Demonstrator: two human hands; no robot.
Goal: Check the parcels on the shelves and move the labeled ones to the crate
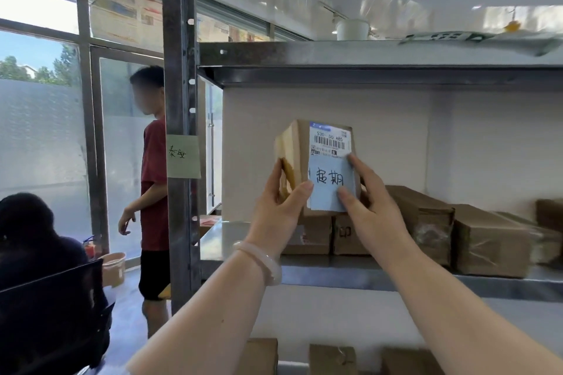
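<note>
Both hands hold a labelled parcel up in front of the middle shelf

The left hand (278, 204) grips the small cardboard parcel (297, 158) by its left edge, thumb on the front, while the right hand (370, 192) clasps its right side, fingers pressing a blue handwritten note (330, 184) under the printed barcode label (330, 140); the parcel is raised clear of the metal shelf (335, 272), with open room above it up to the next shelf board (365, 73) (a white wall behind). Brown boxes (475, 240) sit in a row along the shelf, two directly below the held parcel, and more boxes show on the level beneath. A steel upright (179, 100) with a green note (182, 156) bounds the left edge; beyond it a person in a red shirt (154, 183) stands by the windows
</note>
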